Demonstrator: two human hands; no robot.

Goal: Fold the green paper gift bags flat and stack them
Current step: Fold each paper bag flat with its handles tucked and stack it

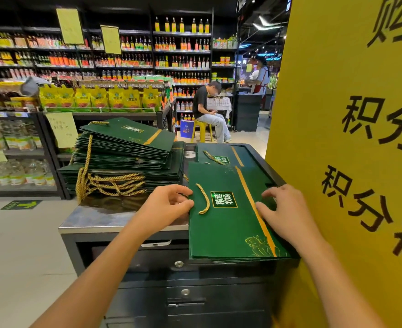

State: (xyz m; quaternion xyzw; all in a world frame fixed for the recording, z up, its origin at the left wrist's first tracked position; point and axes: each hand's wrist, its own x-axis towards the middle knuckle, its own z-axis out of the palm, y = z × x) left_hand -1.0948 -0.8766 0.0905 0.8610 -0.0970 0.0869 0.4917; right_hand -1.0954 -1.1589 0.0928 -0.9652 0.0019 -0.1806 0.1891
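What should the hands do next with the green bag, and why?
Probably slide the flat dark green paper gift bag away, squaring it on the bags beneath: left hand and right hand hold its sides, and it overhangs the steel-topped counter.

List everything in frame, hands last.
top bag: 1, green with gold stripe, counter front right, on the low pile
low pile: several bags, green, counter right
tall stack: many bags, green with gold rope handles, counter left
counter: 1, steel top over black drawers, centre
sign: 1, yellow with black characters, right
shelves: several, dark, full of bottles, back
pouches: a row, yellow, behind the tall stack
seated person: 1, black top, behind the counter
stool: 1, yellow, under the seated person
blue bag: 1, on the floor by the stool
left hand: pinches the top bag's left edge
right hand: holds the top bag's right edge
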